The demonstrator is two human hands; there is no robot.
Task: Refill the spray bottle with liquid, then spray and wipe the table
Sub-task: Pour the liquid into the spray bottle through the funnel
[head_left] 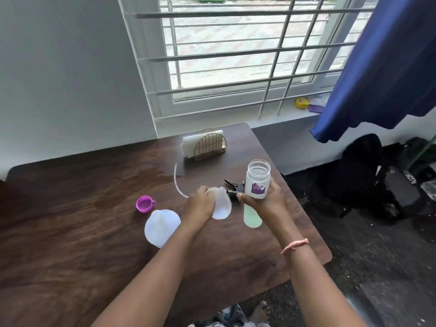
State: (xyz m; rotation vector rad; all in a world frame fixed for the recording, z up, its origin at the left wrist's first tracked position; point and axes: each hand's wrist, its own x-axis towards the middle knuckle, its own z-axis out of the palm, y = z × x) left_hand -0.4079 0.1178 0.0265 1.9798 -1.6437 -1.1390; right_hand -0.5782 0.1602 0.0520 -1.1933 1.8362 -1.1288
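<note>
My right hand (266, 199) grips a white bottle with a purple label (258, 182), upright and uncapped, above the table (70, 244). Just below that hand stands a pale green translucent spray bottle body (252, 217), partly hidden by my wrist. My left hand (199, 205) holds a blurred, translucent white funnel-like piece (221, 205) beside the green bottle. The black spray trigger head (233, 186) lies on the table behind my hands, and its clear tube (177, 182) curves off to the left. A purple cap (144, 204) lies open side up to the left.
A white rounded container (161, 226) sits near my left forearm. A gold wire napkin holder with white napkins (205, 143) stands at the table's far edge, with a wet patch (162, 172) nearby. The table's right edge drops to a dark floor holding a black bag (361, 175).
</note>
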